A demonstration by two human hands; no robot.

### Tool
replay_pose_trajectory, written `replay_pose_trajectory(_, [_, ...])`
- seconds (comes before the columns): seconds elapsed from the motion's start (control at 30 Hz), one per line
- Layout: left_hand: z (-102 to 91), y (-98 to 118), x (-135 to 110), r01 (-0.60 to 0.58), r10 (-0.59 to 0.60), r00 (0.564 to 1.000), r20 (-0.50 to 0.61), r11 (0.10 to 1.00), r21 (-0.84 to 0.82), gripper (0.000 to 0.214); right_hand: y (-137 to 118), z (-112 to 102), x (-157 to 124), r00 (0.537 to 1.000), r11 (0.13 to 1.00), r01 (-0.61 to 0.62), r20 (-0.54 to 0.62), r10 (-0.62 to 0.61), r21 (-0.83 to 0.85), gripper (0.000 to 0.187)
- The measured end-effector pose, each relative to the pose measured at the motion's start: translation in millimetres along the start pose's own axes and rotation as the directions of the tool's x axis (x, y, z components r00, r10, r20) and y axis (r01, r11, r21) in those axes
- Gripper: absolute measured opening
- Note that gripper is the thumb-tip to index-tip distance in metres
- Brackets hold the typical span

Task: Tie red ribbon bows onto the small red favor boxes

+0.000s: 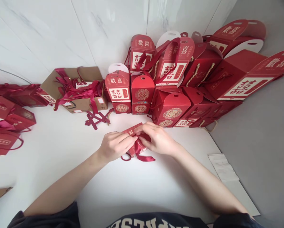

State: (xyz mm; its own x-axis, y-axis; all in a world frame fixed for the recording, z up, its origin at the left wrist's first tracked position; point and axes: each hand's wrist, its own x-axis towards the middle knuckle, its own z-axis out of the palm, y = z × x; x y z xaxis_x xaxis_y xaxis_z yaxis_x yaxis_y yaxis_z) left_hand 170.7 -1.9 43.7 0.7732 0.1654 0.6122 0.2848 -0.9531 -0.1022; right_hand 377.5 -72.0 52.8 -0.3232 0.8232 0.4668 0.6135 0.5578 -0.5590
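Observation:
In the middle of the white table, a small red gift box point(132, 130) with printed characters lies under both of my hands. A dark red satin ribbon point(142, 156) runs over it, its loose end trailing toward me. My left hand point(116, 144) pinches the ribbon from the left with thumb and forefinger. From the right, my right hand point(156, 137) has its fingers bent around the same ribbon, fingertips close to those of the left. A twisted red cord handle point(126, 156) sticks out at the box's lower left. The ribbon between my fingertips is mostly hidden.
Stacked red gift boxes point(171, 106) line the wall behind and to the right. An open cardboard box point(78, 106) holds ribbons, with dark red cutout characters point(97, 120) in front. More red boxes point(11, 117) fill the left side. White paper point(224, 167) lies at right.

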Motion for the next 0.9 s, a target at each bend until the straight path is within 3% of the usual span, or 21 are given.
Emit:
replay_pose_trajectory(0.07, [0.3,0,1,-0.043,0.044,0.997,-0.058,0.999,0.014,0.011,0,1,1,0.998,0.993,0.05,-0.036,-0.054,-0.103,0.02])
replay_pose_trajectory(0.17, [1.6,0,2,-0.069,0.071,0.989,-0.131,0.997,0.018,0.01,-2,-1,1,0.996,0.975,0.028,-0.076,-0.046,-0.223,0.021])
replay_pose_trajectory(0.27, [1.6,1,4,-0.095,0.102,0.984,-0.146,0.994,0.052,0.008,-3,-3,1,0.999,0.985,0.026,-0.02,-0.03,-0.168,0.029])
replay_pose_trajectory(0.4, [-1.8,2,8,-0.076,0.091,0.99,-0.111,0.989,0.13,0.012,0,2,0,0.995,0.987,0.085,-0.036,-0.091,-0.139,0.021])
replay_pose_trajectory(0.57, [-1.1,1,10,-0.057,0.063,0.991,-0.119,0.997,0.056,0.01,2,4,0,0.998,0.983,0.027,-0.05,-0.037,-0.184,0.016])
replay_pose_trajectory(0.73, [3.4,1,4,-0.04,0.042,0.992,-0.116,0.999,0.02,0.01,-2,3,1,1.0,0.996,-0.017,0.009,0.018,-0.09,0.029])
replay_pose_trajectory(0.9, [2.3,1,3,-0.043,0.044,0.994,-0.099,0.999,0.019,0.011,1,6,1,0.997,0.991,-0.05,-0.063,0.042,-0.128,0.027])
